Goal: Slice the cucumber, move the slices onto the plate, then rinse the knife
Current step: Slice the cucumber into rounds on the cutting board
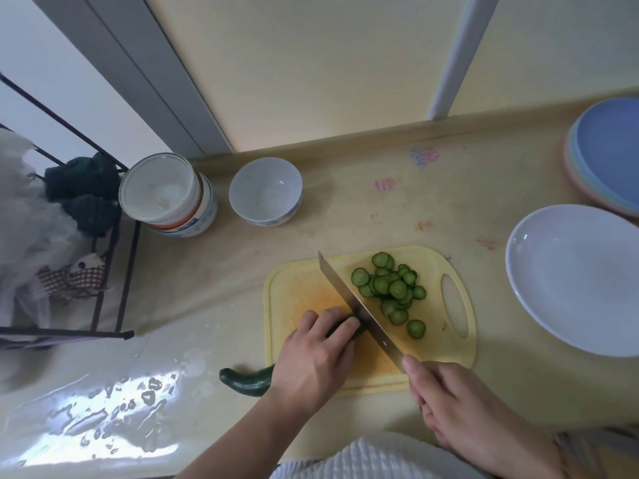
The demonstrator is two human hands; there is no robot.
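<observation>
A dark green cucumber (pixel 247 380) lies across the front left of a yellow cutting board (pixel 301 288). My left hand (pixel 316 354) holds it down with curled fingers near the cut end. My right hand (pixel 460 406) grips the handle of a broad knife (pixel 356 305), whose blade stands on the cucumber just beyond my left fingertips. Several round cucumber slices (pixel 392 288) lie heaped on the board to the right of the blade. A white oval plate (pixel 581 281) sits on the counter right of the board.
A white bowl (pixel 265 191) and a stack of lidded bowls (pixel 169 195) stand at the back left near the wall. A stack of coloured plates (pixel 605 153) sits at the far right. A black wire rack (pixel 114 271) with cloths borders the left.
</observation>
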